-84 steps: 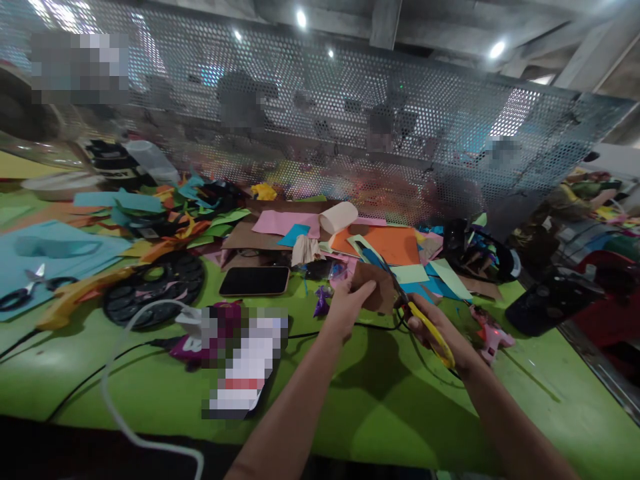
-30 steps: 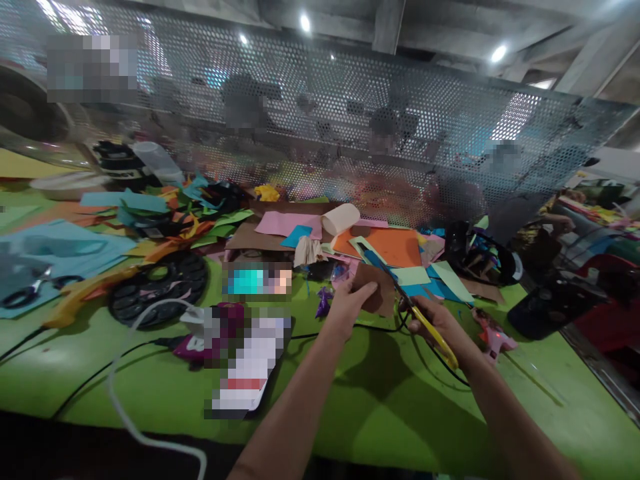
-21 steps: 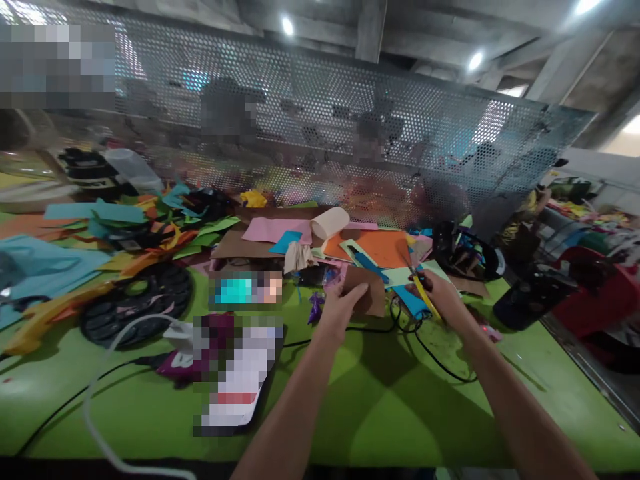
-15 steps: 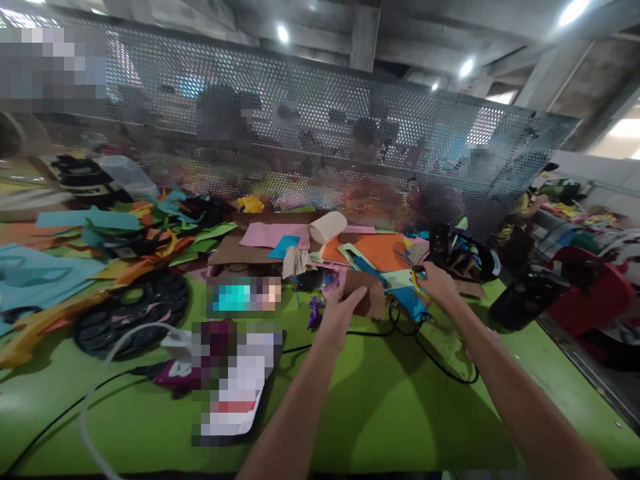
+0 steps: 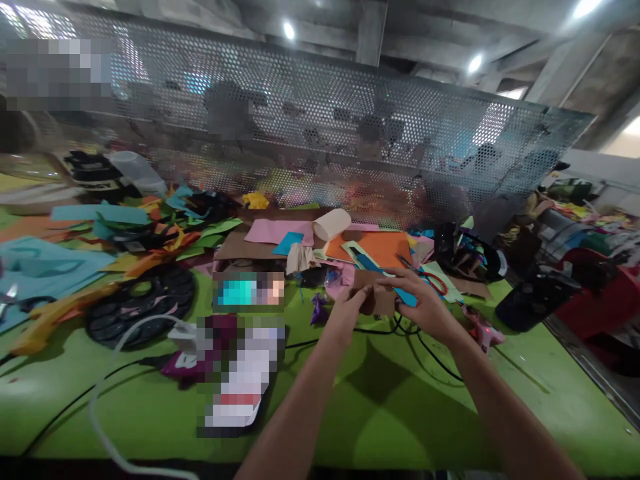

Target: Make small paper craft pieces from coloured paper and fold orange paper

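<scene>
A small piece of brown cardboard (image 5: 384, 299) is held up over the middle of the green table between both hands. My left hand (image 5: 351, 305) pinches its left side, thumb on the near face. At its right edge my right hand (image 5: 423, 300) has its fingers closed on the cardboard, partly covering it. Scissors with a red-orange handle (image 5: 436, 283) lie just beyond my right hand, blades pointing away to the left. Blue paper (image 5: 406, 297) shows behind the right fingers. A purple crumpled wrapper (image 5: 319, 309) sits left of my left hand.
Paper sheets and a white cup (image 5: 332, 225) lie at the back before a perforated metal screen (image 5: 310, 147). A pink glue gun (image 5: 484, 333) and black container (image 5: 535, 300) are on the right. Left are a black round tray (image 5: 143, 330), a purple power strip (image 5: 187, 367) and cables.
The scissors have left my right hand and lie on the papers. My right hand has moved left and taken hold of the cardboard, which my left hand still holds.
</scene>
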Demonstrator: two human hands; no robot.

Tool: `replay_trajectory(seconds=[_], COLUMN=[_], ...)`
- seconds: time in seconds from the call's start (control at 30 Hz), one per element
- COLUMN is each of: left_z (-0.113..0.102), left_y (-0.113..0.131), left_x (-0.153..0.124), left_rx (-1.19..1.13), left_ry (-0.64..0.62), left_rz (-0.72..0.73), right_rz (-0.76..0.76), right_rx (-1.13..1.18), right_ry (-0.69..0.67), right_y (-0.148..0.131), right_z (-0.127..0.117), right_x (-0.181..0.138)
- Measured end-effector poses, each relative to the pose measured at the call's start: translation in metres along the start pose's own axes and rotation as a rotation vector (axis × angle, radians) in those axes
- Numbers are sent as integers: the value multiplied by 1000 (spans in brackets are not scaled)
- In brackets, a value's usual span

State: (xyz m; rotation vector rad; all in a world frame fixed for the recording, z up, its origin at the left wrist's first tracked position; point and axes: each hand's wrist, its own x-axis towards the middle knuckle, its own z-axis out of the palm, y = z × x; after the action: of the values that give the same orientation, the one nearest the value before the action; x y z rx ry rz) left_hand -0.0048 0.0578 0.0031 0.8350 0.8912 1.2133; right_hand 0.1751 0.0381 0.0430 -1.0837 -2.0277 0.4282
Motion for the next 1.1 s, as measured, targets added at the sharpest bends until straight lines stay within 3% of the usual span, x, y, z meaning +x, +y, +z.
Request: replay_trajectory(seconds=[0.23,0.5,0.8,1.1], left_z=[3,8,10,9], left_y=[-3,-6,-13,-15], left_x=[-1,-5,-13,-12], left_rx=[156,174,261,565], left_ry=[-175,-285,-246,-215], left_rz=[52,58,145,324], right_rz=[68,184,213,205], right_rx=[184,236,168,127], right_ry=[45,240,312,311], right_y=[5,6,7,2], right_z=[19,20,22,25], right_x=[-11,-13,-14,-17])
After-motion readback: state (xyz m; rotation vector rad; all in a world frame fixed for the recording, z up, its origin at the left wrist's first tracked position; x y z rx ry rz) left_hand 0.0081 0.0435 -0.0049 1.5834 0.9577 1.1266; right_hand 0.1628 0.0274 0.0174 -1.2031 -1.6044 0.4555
